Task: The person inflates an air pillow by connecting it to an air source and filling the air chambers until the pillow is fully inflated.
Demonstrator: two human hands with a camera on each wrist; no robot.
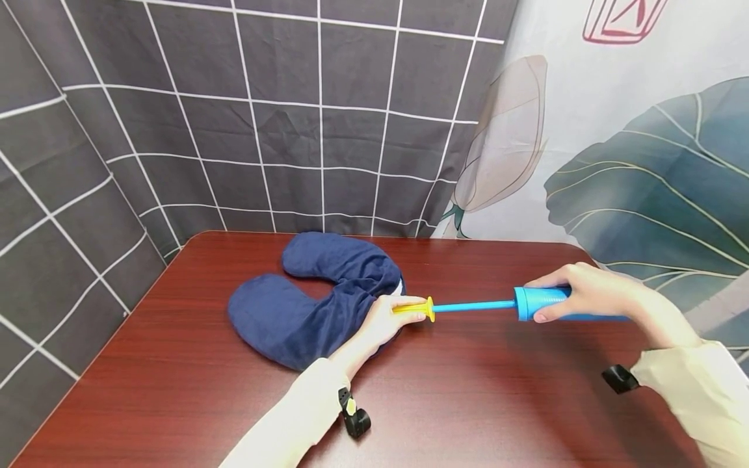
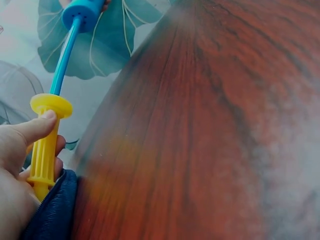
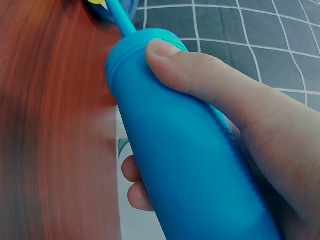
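A hand air pump is held lengthwise between the two hands, its blue rod (image 1: 474, 307) drawn out of the barrel. My left hand (image 1: 389, 318) grips the ribbed yellow end (image 2: 45, 150), thumb up by its round flange. My right hand (image 1: 591, 296) wraps round the blue barrel (image 3: 175, 135), its thumb lying along the top near the rim. Right behind the left hand is a navy U-shaped neck pillow (image 1: 287, 318); the yellow end's narrow tip meets its zipped edge (image 2: 55, 210), where fabric and palm hide the tip.
The pillow lies on a reddish-brown wooden table (image 1: 468, 403). A dark grid-patterned cloth (image 1: 281, 136) hangs behind and at the left, and a white cloth with leaf prints (image 1: 661, 182) hangs at the right. Black camera mounts (image 1: 354, 416) sit on both wrists.
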